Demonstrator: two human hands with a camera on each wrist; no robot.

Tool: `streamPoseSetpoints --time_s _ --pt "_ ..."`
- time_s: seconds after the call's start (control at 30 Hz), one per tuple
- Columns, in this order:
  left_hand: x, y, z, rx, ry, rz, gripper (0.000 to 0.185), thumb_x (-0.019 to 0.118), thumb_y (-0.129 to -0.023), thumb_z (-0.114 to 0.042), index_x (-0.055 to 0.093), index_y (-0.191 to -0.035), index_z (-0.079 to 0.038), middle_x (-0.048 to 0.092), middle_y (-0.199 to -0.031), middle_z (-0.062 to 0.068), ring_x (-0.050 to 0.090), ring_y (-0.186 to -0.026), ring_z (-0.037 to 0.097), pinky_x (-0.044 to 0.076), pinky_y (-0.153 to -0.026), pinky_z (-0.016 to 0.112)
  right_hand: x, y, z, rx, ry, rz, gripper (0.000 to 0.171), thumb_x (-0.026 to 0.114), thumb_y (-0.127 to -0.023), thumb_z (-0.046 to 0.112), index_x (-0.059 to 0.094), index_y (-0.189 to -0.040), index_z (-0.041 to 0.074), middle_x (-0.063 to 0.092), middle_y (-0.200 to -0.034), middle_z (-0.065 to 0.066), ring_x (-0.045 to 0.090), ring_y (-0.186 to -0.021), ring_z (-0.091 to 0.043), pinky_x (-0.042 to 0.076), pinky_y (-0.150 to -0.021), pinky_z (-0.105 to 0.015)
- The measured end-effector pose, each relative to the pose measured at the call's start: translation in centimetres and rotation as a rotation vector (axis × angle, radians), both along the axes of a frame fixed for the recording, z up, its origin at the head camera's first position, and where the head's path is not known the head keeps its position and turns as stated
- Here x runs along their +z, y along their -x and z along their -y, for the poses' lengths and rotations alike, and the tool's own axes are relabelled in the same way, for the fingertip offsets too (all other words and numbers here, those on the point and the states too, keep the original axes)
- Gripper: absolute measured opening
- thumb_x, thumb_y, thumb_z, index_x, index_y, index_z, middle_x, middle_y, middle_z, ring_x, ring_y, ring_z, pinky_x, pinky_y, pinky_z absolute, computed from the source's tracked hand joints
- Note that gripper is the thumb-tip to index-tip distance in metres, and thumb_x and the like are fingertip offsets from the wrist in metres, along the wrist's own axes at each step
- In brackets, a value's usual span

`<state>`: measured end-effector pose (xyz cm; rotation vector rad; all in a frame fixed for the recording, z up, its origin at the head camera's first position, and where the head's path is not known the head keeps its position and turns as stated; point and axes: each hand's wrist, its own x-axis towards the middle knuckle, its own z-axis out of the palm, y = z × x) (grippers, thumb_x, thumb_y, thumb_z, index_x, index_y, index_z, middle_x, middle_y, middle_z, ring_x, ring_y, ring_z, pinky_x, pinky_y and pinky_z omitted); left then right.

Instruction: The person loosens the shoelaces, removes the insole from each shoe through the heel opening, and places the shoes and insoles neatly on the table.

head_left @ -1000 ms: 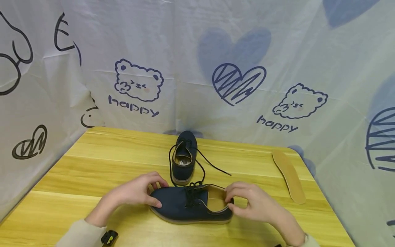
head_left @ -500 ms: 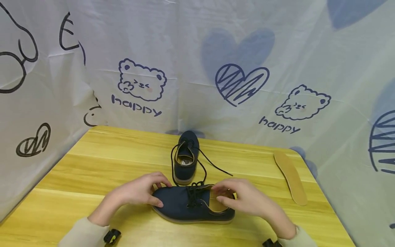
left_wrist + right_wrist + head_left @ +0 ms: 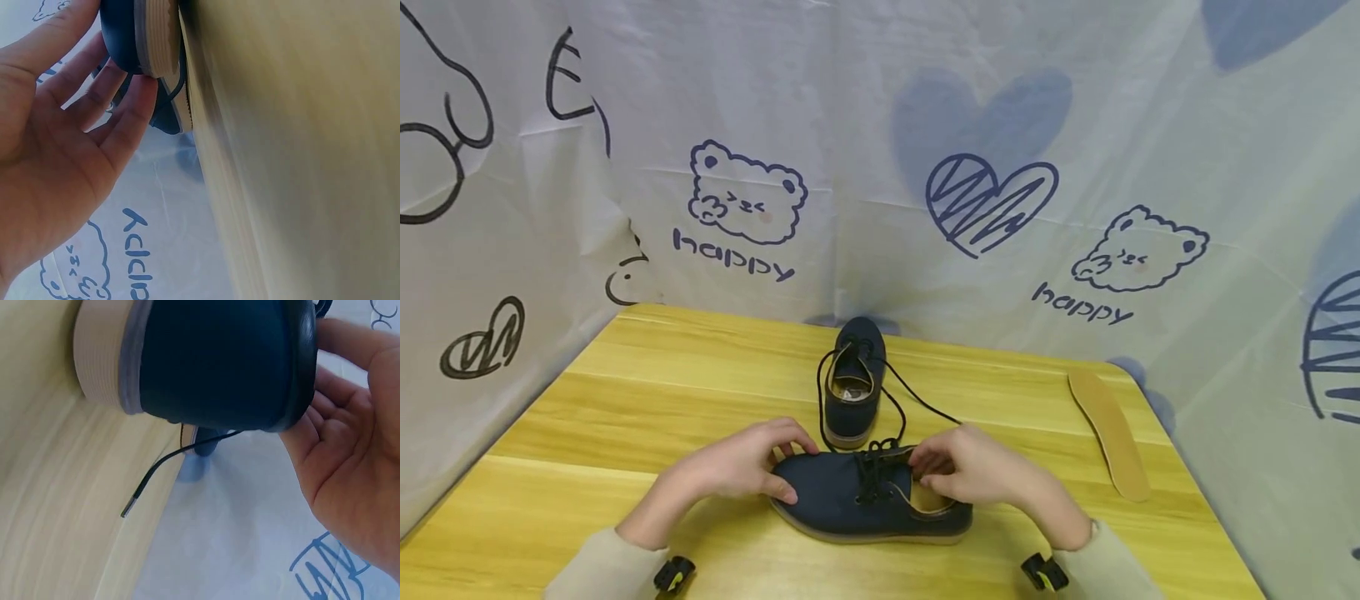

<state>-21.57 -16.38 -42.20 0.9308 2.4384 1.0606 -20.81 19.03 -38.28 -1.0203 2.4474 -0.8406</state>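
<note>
A dark navy lace-up shoe [image 3: 827, 492] lies sideways across the near part of the table, its toe to the left. My left hand [image 3: 741, 458] holds the toe, thumb on the near side and fingers on the far side. At the shoe's opening, my right hand [image 3: 977, 467] bends its fingers over the far collar edge near the tongue, thumb above the opening. In the right wrist view the heel [image 3: 219, 362] hides those fingertips. The matching shoe [image 3: 853, 412] stands behind, toe pointing away, its black laces [image 3: 917, 396] loose.
A tan insole [image 3: 1108, 433] lies flat at the right of the wooden table [image 3: 647, 375]. A printed cloth [image 3: 865, 125] hangs behind the table's back edge. The rear shoe's heel almost meets the front shoe's laces.
My right hand has moved left from the heel rim to the far collar edge near the laces. The left hand stays on the toe, and the front shoe has hardly moved.
</note>
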Motion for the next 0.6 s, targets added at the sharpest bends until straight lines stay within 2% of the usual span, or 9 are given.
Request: streamPoseSetpoints --time_s 0.27,0.6 --pt "0.3 -0.2 -0.3 0.001 0.021 -0.047 0.049 0.091 -0.081 -0.013 0.068 -0.124 -0.012 0.064 -0.122 0.003 0.061 -0.102 0.018 0.055 -0.083 0.035 0.0 1.1 -0.2 -0.008 -0.064 0.135 0.037 0.079 -0.089 0.004 0.071 -0.124 0.003 0.076 -0.112 -0.006 0.073 -0.101 -0.019 0.058 -0.087 -0.026" --pt "0.4 -0.5 -0.6 0.014 0.058 -0.073 0.049 0.091 -0.081 -0.013 0.068 -0.124 -0.014 0.064 -0.122 0.002 0.061 -0.102 0.019 0.054 -0.084 0.038 -0.5 1.9 0.1 -0.028 -0.092 0.129 0.042 0.086 -0.081 0.01 0.073 -0.121 0.005 0.077 -0.105 -0.002 0.073 -0.095 -0.016 0.057 -0.083 -0.023"
